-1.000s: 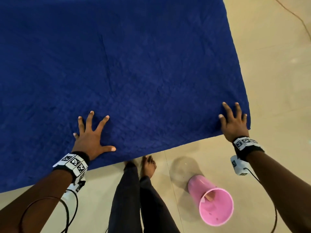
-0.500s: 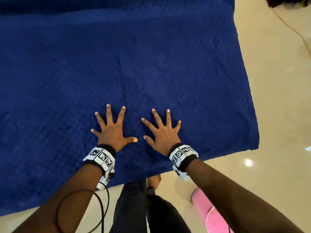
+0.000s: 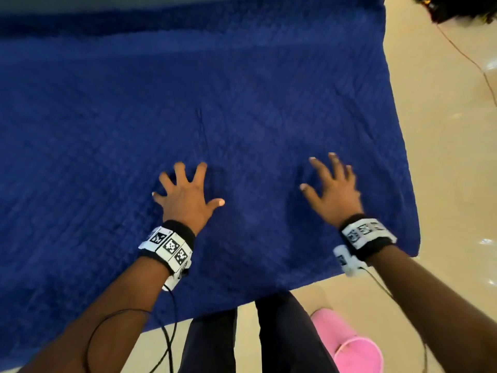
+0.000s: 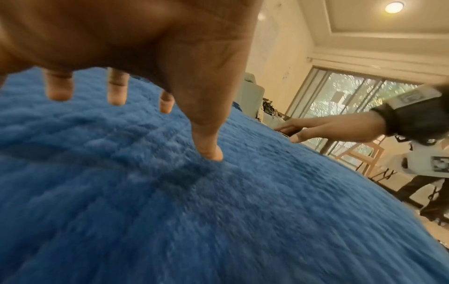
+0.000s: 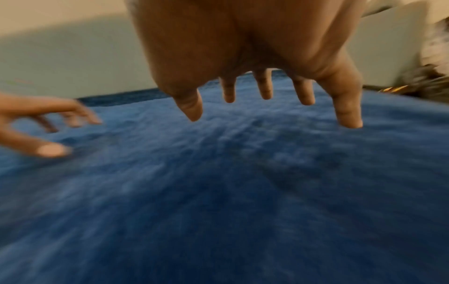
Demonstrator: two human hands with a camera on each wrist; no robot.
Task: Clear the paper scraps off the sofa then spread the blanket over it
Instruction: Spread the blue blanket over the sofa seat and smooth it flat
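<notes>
A dark blue quilted blanket (image 3: 215, 103) lies spread flat over the sofa and hides it; its near edge hangs by my legs. My left hand (image 3: 185, 192) lies on the blanket with fingers splayed; its thumb presses the fleece (image 4: 211, 153) in the left wrist view. My right hand (image 3: 330, 184) is spread out flat over the blanket near its right side, blurred, fingers straight (image 5: 264, 92) and just above or brushing the cloth. Neither hand holds anything. No paper scraps show.
A pink bin (image 3: 349, 345) lies on its side on the cream tiled floor (image 3: 443, 157) by my right leg. A thin cable (image 3: 468, 57) runs across the floor at the top right, below a dark object. A window and wooden furniture (image 4: 364, 153) stand beyond.
My right hand came in from the blanket's right corner to beside my left hand, then slid back out to the right. My left hand shifted slightly right on the blanket.
</notes>
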